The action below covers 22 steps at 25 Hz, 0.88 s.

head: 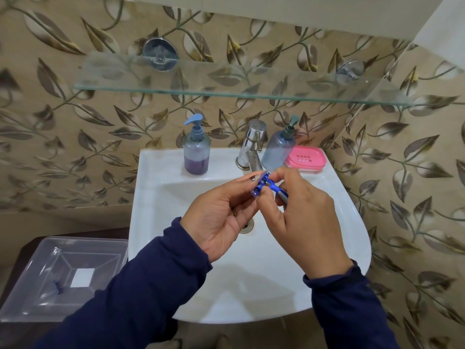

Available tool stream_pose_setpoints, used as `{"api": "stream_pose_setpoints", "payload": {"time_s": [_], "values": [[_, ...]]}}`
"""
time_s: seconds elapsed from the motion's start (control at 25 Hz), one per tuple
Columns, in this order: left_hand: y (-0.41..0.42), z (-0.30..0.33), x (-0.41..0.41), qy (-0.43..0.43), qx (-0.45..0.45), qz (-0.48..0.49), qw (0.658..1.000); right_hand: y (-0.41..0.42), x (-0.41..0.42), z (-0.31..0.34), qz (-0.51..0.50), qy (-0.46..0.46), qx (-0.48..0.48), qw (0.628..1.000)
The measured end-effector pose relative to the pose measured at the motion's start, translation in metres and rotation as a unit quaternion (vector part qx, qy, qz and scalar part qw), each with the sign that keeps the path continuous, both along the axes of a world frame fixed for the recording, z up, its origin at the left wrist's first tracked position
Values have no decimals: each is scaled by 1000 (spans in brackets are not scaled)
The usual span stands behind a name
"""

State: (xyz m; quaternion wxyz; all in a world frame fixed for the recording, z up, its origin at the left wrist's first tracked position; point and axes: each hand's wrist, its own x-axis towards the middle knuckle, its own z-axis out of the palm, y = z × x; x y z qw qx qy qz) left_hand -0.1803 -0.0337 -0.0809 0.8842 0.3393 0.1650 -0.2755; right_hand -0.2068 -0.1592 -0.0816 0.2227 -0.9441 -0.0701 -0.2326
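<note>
A blue razor [267,185] is held over the white sink [161,222], just in front of the chrome tap [251,147]. My left hand [221,217] pinches the razor's head from the left with fingertips and thumb. My right hand [304,217] grips the blue and grey handle, fingers curled round it. The lower part of the handle is hidden inside the right hand. Both sleeves are dark blue.
A pump bottle with purple liquid [196,149] stands left of the tap, a tilted bluish pump bottle [279,147] and a pink soap dish [305,158] to its right. A glass shelf [226,93] hangs above. A clear plastic box [63,278] holding a small blue item sits at lower left.
</note>
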Motion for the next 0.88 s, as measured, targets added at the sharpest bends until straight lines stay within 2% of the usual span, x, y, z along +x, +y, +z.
{"api": "stream_pose_setpoints", "payload": {"time_s": [0.52,0.88], "values": [[-3,-2,2,0,13,16,1000,2,7,2,1,-2,-51,999],[-6,-4,6,2,13,33,999,3,9,4,-1,22,-37,999]]}}
